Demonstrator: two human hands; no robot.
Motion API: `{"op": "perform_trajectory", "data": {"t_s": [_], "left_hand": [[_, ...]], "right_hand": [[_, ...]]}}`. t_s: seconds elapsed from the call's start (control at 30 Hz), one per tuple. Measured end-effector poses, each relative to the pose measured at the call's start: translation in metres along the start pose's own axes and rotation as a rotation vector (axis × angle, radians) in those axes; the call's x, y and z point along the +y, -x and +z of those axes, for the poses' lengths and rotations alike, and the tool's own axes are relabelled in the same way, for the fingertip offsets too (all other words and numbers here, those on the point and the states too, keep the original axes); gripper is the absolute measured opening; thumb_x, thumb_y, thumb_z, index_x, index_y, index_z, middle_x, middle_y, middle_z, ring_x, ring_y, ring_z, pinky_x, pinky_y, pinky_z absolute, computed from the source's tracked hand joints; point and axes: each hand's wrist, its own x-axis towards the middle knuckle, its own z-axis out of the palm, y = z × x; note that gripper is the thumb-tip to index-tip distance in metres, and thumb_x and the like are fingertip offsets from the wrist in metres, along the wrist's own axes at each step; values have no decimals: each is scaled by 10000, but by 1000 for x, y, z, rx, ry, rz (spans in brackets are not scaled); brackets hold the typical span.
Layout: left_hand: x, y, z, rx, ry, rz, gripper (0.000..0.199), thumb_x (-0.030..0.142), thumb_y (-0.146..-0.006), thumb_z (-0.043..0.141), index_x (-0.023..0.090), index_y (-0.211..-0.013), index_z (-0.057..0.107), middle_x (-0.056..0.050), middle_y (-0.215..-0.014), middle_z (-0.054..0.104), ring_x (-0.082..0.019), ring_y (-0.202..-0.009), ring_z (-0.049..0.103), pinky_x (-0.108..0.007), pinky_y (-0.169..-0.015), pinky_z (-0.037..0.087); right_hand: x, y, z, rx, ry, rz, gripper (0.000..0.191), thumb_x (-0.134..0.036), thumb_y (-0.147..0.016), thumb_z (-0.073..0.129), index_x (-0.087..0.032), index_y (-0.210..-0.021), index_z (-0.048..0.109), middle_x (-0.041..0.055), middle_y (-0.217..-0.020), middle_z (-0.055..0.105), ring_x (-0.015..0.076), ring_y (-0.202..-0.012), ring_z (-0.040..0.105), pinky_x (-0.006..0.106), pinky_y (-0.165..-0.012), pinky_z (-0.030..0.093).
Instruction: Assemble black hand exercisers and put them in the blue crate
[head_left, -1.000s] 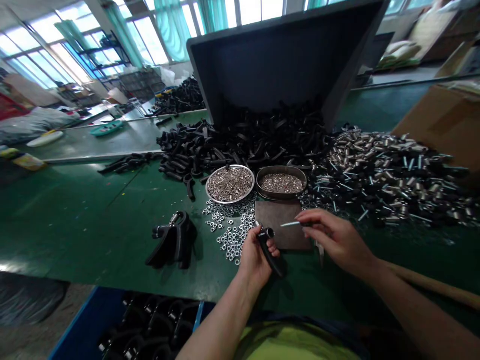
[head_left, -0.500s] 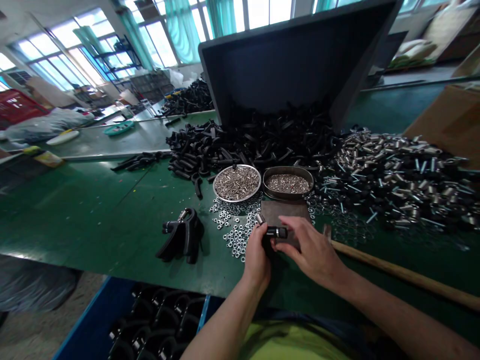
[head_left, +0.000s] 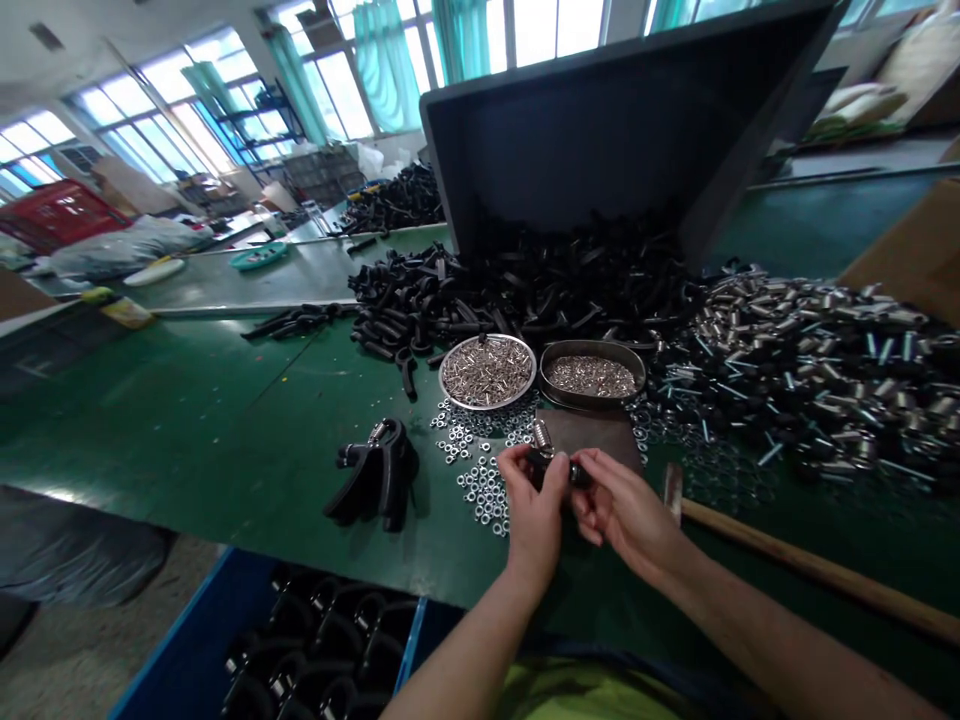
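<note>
A small black part [head_left: 537,462] with a metal spring [head_left: 541,436] at its top is gripped in my left hand [head_left: 534,510], thumb and fingers closed round it. The fingertips of my right hand [head_left: 622,505] pinch the black knob end [head_left: 577,473] of the same part. Both hands are just in front of a dark metal block [head_left: 600,432]. Metal nuts [head_left: 487,490] lie spread left of my hands. Behind them stand a round dish of small pins [head_left: 489,372] and an oval tin of tiny metal pieces [head_left: 591,376].
An assembled black clamp [head_left: 375,475] lies on the green table to the left. A hammer [head_left: 810,560] rests at right. Piles of black handles [head_left: 420,300] and springs [head_left: 810,310] lie behind, by a tipped grey bin [head_left: 585,130]. A blue crate [head_left: 187,640] sits below.
My right fingers have closed onto the knob end of the part, and my left thumb has come over it. The view has shifted slightly, moving the scene to the right.
</note>
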Motion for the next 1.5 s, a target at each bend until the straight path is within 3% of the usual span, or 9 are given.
{"op": "perform_trajectory", "data": {"t_s": [0.07,0.17,0.3,0.4,0.67,0.93,1.23,1.37,1.5], "left_hand": [[-1,-1,-2,90,-146,160,549,301,-568,806,221,-995,468,-22,-933,541,-183,-887,513,-261,-811,348],[-4,-8,-9,56,-294,210,591,310,-499,844,224,-977,507,-27,-871,553,-206,-821,513,-271,-747,334],[-8,-22,-19,-73,-487,279,488,362,-538,821,243,-930,557,-28,-808,544,-226,-782,492,-277,-703,313],[-11,-26,-20,-156,-738,458,439,365,-574,795,247,-938,580,-59,-871,548,-269,-865,493,-330,-778,335],[-16,-27,-13,-261,-1276,638,541,425,-622,743,196,-1073,551,-81,-1060,561,-287,-991,483,-442,-879,385],[-17,-33,-13,-241,-1344,678,569,509,-589,754,200,-1036,587,-59,-1011,574,-255,-958,501,-402,-837,426],[-15,-38,-13,-276,-1349,687,602,505,-565,762,173,-1040,596,-73,-1012,583,-261,-968,509,-393,-835,422],[-13,-37,-14,-291,-1358,691,553,514,-564,762,184,-981,612,-55,-945,583,-245,-926,518,-368,-798,425],[-12,-36,-14,-301,-1372,696,525,520,-560,765,195,-947,623,-53,-946,582,-241,-925,522,-357,-797,421]], "right_hand": [[3,-7,1,60,-85,21,283,-488,-785,531,-240,-869,425,-87,-513,452,87,-360,397,188,-324,291],[-3,-26,-8,1,230,5,338,-566,-821,451,-229,-811,451,-100,-418,389,96,-302,347,206,-315,251],[-34,-81,-12,56,852,-470,196,-376,-859,499,-197,-813,565,-18,-611,591,134,-556,543,267,-544,425],[-53,-132,6,123,1247,-788,126,-235,-834,545,-183,-862,657,54,-900,664,186,-873,557,332,-813,420],[-41,-197,37,97,1415,-796,127,-204,-796,615,-176,-686,673,83,-821,640,232,-932,510,332,-822,388],[-57,-167,20,108,1338,-710,80,-173,-839,548,-166,-899,600,50,-802,663,171,-742,589,275,-682,401],[-48,-67,-30,-297,1437,-498,247,-114,-791,535,-227,-979,648,21,-869,688,171,-806,622,265,-688,417],[-38,-41,-49,-286,1444,-362,319,-126,-787,532,-242,-1077,596,14,-820,684,187,-766,632,280,-666,420],[-32,-42,-54,-100,1096,-353,153,-208,-838,485,-209,-899,625,8,-759,681,151,-667,623,269,-635,448]]}}
